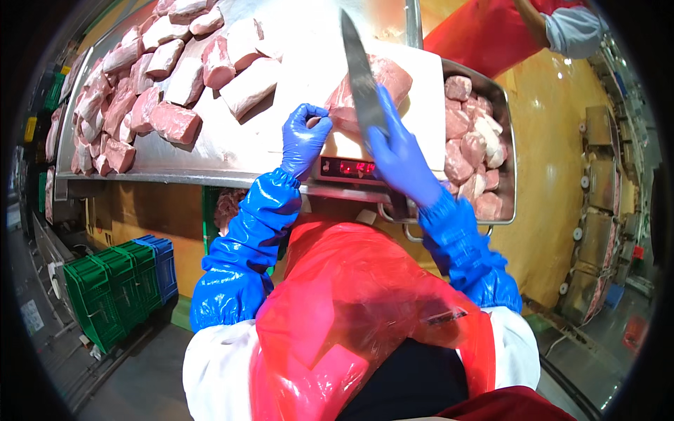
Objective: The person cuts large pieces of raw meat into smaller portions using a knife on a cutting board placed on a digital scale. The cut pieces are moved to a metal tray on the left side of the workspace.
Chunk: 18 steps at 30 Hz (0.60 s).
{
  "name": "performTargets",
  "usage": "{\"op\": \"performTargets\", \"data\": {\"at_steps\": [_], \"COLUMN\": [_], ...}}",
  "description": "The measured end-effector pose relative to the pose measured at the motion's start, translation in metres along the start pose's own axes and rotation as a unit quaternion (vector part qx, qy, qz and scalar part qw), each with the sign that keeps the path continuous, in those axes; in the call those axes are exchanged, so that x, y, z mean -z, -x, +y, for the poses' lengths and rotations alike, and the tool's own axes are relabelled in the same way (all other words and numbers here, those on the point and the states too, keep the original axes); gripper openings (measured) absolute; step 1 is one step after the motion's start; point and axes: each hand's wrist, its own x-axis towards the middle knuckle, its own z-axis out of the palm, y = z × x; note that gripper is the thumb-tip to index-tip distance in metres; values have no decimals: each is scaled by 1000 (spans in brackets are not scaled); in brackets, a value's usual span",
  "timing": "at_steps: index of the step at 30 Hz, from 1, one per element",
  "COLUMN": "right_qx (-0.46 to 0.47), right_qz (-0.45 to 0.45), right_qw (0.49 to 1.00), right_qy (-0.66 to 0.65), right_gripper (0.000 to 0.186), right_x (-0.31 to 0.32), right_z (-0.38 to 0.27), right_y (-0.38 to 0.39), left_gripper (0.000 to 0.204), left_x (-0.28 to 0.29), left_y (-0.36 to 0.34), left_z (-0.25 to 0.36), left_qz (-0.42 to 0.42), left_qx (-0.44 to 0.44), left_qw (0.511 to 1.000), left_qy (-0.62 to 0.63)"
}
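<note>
A large pink piece of meat (390, 81) lies on a white board (427, 91), which sits on a scale with a lit red display (351, 169). My left hand (305, 140), in a blue glove, has its fingers curled and pinched at the left end of this meat. My right hand (401, 158), also gloved in blue, grips a long knife (359, 67), its blade lying diagonally over the meat with the tip pointing away from me. The knife's handle is mostly hidden by the hand.
A steel table (210, 158) bears several cut meat pieces (172, 123) at left. A steel tray of meat chunks (474, 161) is at right. Another person in a red apron (470, 35) stands across. Green (102, 295) and blue crates (158, 263) stand lower left.
</note>
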Motion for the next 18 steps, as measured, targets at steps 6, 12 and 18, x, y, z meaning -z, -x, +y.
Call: {"op": "performTargets", "data": {"at_steps": [6,12,18], "right_qx": [-50,-108,-158], "right_qz": [-170,-208,-220], "right_qw": [952,898,882], "right_qy": [248,373,386], "right_gripper": [84,88,87], "right_x": [-15,-10,-13], "right_z": [-17,-33,-31], "right_y": [24,61,78], "left_gripper": [7,5,11], "left_x": [24,37,56], "left_y": [-10,-5,-15], "left_z": [-19,-6,-6], "left_qz": [-7,-84,-47], "left_qx": [-10,-41,6], "left_qw": [1000,996,994], "left_qy": [24,-7,99]}}
